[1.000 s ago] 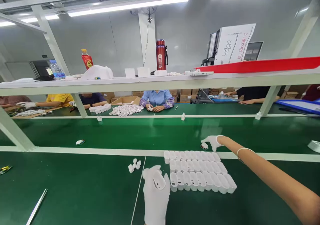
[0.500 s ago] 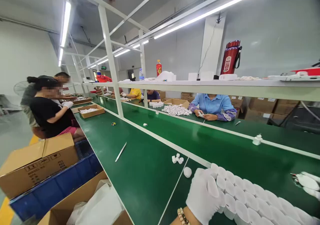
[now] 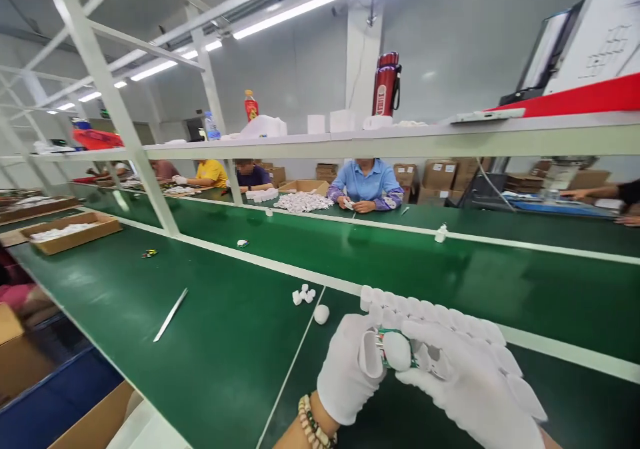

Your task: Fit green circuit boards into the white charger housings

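My left hand (image 3: 346,370), in a white glove with a beaded bracelet at the wrist, is closed around a hollow white plastic housing (image 3: 371,357). My gloved right hand (image 3: 467,386) pinches a small green circuit board (image 3: 413,354) with a white rounded part on it. The board's left edge meets the housing's opening; whether it is inside cannot be made out. Another white plastic piece (image 3: 433,361) shows between the right fingers. Behind both hands stand tight rows of white housings (image 3: 435,312), partly covered by the right hand.
A white ball (image 3: 321,314) and several small white pieces (image 3: 303,294) lie left of my hands. Farther left are tweezers (image 3: 171,314) on the green table (image 3: 220,356). A shelf (image 3: 320,148) spans the bench. A person in blue (image 3: 367,182) works opposite, beside a white heap (image 3: 303,202).
The view has swung right. My left hand has left the rows and now holds a housing. My right hand has come into view with the circuit board.
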Demonstrator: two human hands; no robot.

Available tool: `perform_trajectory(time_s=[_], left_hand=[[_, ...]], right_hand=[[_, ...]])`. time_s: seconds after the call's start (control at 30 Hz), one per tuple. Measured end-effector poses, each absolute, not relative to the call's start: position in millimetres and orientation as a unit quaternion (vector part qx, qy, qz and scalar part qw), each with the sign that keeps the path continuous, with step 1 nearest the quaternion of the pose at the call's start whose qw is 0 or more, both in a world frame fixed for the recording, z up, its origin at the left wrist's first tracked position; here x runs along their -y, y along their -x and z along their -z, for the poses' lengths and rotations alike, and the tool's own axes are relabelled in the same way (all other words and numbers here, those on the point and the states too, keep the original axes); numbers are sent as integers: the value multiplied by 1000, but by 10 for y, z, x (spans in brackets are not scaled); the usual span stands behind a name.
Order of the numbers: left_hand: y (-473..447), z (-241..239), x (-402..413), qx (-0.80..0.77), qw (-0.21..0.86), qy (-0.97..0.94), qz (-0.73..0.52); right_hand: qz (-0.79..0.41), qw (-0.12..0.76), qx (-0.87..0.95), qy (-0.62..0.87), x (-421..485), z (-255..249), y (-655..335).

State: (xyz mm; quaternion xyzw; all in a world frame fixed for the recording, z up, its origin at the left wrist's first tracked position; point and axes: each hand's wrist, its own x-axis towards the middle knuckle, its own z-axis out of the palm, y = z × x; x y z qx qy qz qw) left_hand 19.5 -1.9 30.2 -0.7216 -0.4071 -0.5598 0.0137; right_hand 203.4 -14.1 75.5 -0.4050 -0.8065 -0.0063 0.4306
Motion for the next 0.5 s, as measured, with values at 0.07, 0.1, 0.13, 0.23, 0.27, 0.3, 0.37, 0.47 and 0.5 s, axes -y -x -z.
perform_trajectory(time_s=[0.07,0.1,0.13,0.23,0.27,0.3,0.37,0.47,0.5], left_hand=[[-194,-295,23,388,16,723,571],[-193,-290,22,382,11,726,572],[-191,-283,19,377,9,729,571],[-176,-251,2,370,34,738,564],[-170,-243,-2,368,44,741,561],[-165,-238,-3,365,52,743,559],[-161,-242,3,360,55,746,557],[-183,-279,25,355,-8,748,560],[-196,-293,30,354,-60,747,559]], right_hand=[[6,421,811,407,163,-776,-2022],[2,423,813,401,170,-788,-2016],[-3,432,813,391,177,-800,-2010],[-29,451,821,348,204,-823,-1982],[-38,452,825,337,215,-827,-1972],[-47,448,829,331,226,-830,-1964],[-66,441,834,326,245,-835,-1952],[-92,444,831,322,257,-848,-1957],[-96,448,829,321,254,-855,-1966]])
